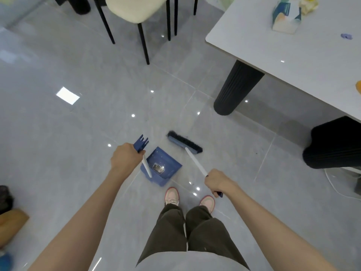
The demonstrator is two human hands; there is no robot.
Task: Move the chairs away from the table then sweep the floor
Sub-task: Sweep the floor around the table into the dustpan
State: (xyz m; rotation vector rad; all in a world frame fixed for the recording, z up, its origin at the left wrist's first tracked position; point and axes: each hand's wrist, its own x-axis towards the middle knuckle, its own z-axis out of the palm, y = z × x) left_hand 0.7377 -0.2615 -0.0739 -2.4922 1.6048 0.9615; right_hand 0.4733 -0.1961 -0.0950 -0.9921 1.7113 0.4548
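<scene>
The fingers of our left hand are clenched around the top of the dustpan handle, a white pole with a forked blue end sticking out past the knuckles. The pole runs down to the blue dustpan, which sits on the floor just ahead of our feet, its open mouth turned toward the broom.

The fingers of our right hand are wrapped around the broom handle, also white, with its blue tip poking out behind the hand. The handle slants forward and left to the broom head, a blue bar with black bristles. The head rests on the floor just beyond the dustpan, near it, though we cannot tell whether the two touch.

Below the hands we see both bare forearms, dark olive trousers and pink shoes standing on glossy grey tiles that mirror ceiling lights.

At the top of the view stands a chair with a cream seat and thin black legs, apart from the table. The white tabletop fills the upper right corner, carried on thick, dark, ribbed legs. On it sit a patterned tissue box and a small purple object.
</scene>
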